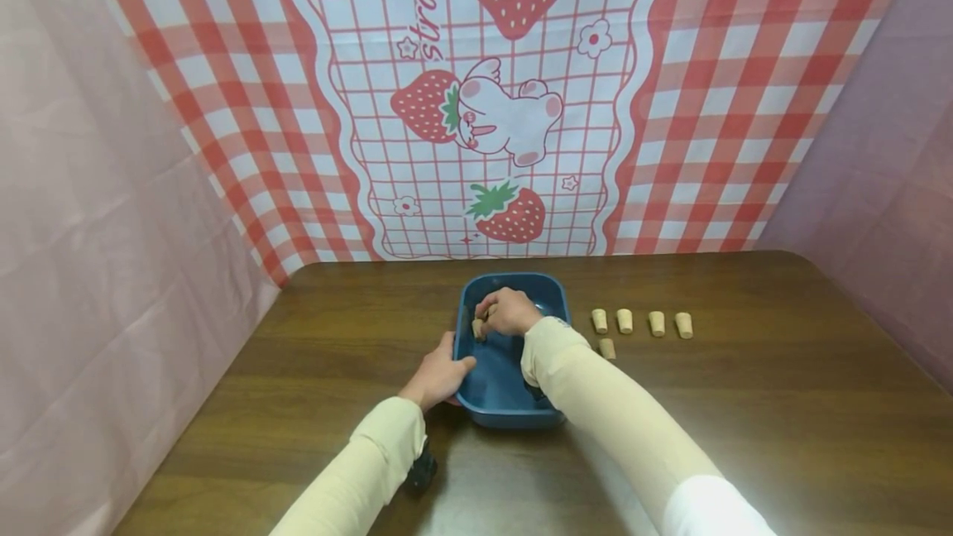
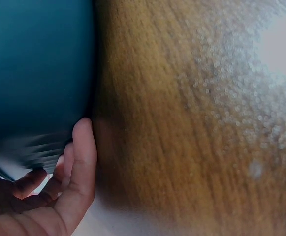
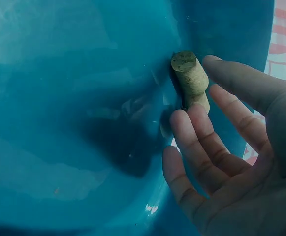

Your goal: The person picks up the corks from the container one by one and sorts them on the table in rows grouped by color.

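A deep blue plastic bin [image 1: 491, 418] stands on the table in front of me. My left hand [image 1: 438, 370] grips its left side, with the thumb over the rim and the fingers along the outside wall. Inside the bin, my right hand [image 1: 510, 313] reaches toward the far left part. Two cork stoppers are there, one cork stopper [image 3: 190, 71] close to the thumb and another cork stopper [image 3: 200, 100] partly hidden behind the fingers. The right hand's fingers [image 3: 192, 142] are loosely bent and spread around the corks, with a small gap beside the nearer one.
Right of the bin, several cork stoppers [image 1: 657, 323] stand in a row on the brown wooden table [image 1: 782, 404]. One more cork stopper [image 1: 606, 348] lies nearer, close to the right sleeve. A strawberry-patterned checked cloth [image 1: 506, 139] hangs behind the table.
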The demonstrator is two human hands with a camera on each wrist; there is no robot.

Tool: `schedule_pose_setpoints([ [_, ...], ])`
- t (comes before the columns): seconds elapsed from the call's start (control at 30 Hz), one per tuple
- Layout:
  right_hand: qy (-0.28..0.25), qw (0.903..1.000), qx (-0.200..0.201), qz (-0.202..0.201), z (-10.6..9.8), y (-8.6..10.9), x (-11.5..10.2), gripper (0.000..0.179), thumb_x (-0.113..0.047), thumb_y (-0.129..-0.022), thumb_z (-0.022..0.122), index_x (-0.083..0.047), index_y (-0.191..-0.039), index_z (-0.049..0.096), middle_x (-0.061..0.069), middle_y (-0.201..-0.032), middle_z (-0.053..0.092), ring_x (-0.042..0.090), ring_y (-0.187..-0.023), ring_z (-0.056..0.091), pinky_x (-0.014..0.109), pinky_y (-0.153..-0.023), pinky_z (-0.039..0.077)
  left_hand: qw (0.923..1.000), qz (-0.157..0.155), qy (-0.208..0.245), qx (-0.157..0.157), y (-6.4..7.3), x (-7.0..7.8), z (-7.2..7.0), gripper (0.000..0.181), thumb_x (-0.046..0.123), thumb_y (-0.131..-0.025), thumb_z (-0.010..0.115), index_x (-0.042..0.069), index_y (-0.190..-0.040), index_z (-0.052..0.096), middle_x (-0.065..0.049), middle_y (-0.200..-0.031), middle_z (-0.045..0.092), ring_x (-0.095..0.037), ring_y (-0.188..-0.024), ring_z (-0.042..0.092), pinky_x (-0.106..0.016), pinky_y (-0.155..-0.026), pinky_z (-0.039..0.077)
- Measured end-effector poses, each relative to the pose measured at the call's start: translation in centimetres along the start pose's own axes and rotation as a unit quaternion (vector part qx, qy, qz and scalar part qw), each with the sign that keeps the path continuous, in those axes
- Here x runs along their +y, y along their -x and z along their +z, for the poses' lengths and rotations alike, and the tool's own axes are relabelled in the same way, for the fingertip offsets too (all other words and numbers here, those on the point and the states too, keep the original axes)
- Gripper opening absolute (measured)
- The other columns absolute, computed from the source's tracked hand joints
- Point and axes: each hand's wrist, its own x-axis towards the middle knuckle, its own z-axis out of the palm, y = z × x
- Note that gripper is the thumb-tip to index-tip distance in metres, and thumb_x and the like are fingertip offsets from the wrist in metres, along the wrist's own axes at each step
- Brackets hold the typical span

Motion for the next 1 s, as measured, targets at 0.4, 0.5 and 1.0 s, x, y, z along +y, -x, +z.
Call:
schedule_pose_setpoints([
  [0.4, 0.013, 0.9998, 0.001, 0.016, 0.5, -0.4, 0.3, 0.026, -0.012, -0.075, 0.089, -0.009, -0.097, 0.076, 0.009, -0.108, 0.07, 0.027, -0.104, 0.06, 0.041, -0.095, 0.053, 1.0, -0.001, -0.001, -0.006, -0.1, 0.0, 0.0, 0.052, 0.01, -0.098, 0.054, -0.001, -0.146, 0.037, -0.031, -0.112, 0.061, -0.032, -0.08, 0.071, -0.041, -0.055, 0.063],
  [0.5, 0.009, 0.9995, -0.006, 0.029, 0.5, -0.3, 0.2, 0.027, -0.01, -0.075, 0.089, -0.009, -0.098, 0.075, 0.01, -0.109, 0.069, 0.026, -0.104, 0.059, 0.041, -0.094, 0.053, 1.0, -0.001, 0.001, -0.008, -0.1, -0.1, 0.0, 0.052, 0.01, -0.098, 0.054, -0.001, -0.146, 0.036, -0.031, -0.112, 0.06, -0.032, -0.08, 0.071, -0.041, -0.056, 0.063],
  [1.0, 0.057, 0.9977, -0.013, 0.034, 1.3, 0.0, 0.3, 0.032, -0.01, -0.076, 0.089, -0.01, -0.104, 0.072, 0.011, -0.115, 0.069, 0.027, -0.102, 0.062, 0.042, -0.091, 0.055, 0.9999, -0.007, -0.008, -0.004, -0.2, -0.2, 0.0, 0.052, 0.012, -0.099, 0.054, 0.0, -0.147, 0.037, -0.03, -0.115, 0.06, -0.031, -0.08, 0.07, -0.041, -0.055, 0.062],
])
